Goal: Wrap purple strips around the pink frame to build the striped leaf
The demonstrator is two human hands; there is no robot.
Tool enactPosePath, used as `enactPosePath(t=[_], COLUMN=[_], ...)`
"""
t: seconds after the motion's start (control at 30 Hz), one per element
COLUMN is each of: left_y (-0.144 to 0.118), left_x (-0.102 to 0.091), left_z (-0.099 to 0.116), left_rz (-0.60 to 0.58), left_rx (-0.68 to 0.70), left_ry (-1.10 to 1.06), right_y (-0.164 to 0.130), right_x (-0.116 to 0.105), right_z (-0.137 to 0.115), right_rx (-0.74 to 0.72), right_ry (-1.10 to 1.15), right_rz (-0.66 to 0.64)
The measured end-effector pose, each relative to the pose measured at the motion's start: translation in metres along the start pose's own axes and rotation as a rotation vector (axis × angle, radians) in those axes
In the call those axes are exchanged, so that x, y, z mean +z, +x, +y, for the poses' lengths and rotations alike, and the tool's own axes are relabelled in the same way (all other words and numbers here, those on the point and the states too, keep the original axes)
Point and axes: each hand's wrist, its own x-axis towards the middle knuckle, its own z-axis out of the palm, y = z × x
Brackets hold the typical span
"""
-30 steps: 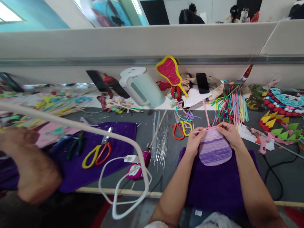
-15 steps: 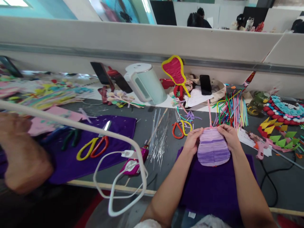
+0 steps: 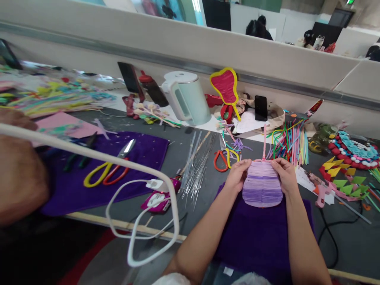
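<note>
- A long grey table point(image 3: 204, 186) runs across the room, strewn with craft scraps.
- A purple cloth point(image 3: 261, 233) lies at its near edge, in front of the person.
- A pale kettle point(image 3: 187, 97) stands at the back, with a red and yellow fan shape point(image 3: 226, 86) just beside it.
- Above the cloth, a striped purple piece point(image 3: 261, 184) with a pink stem is gripped at its upper corners.
- The left hand point(image 3: 236, 176) pinches its left edge.
- The right hand point(image 3: 285, 176) pinches its right edge.
- Orange-handled scissors point(image 3: 221, 158) lie near the left hand.
</note>
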Motion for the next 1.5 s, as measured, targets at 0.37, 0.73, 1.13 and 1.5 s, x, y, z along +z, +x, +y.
enactPosePath(t=[0.37,0.73,1.13,1.5], left_y=[0.002,-0.017,-0.001,-0.019], left_x=[0.001,0.005,-0.011,-0.007], left_z=[-0.003,0.004,0.021,0.039], left_rz=[0.105,0.173,-0.037,-0.197], left_rx=[0.169,0.911,0.659,0.492], left_ry=[0.086,0.955,0.827,0.622], right_y=[-0.002,-0.006,-0.009,-0.018], right_x=[0.004,0.009,0.008,0.011], right_z=[-0.001,-0.003,-0.005,-0.022], right_rx=[-0.015,-0.088,-0.142,-0.057], right_ry=[-0.004,-0.057,-0.088,0.087], right_rz=[-0.010,-0.014,-0.070,-0.072])
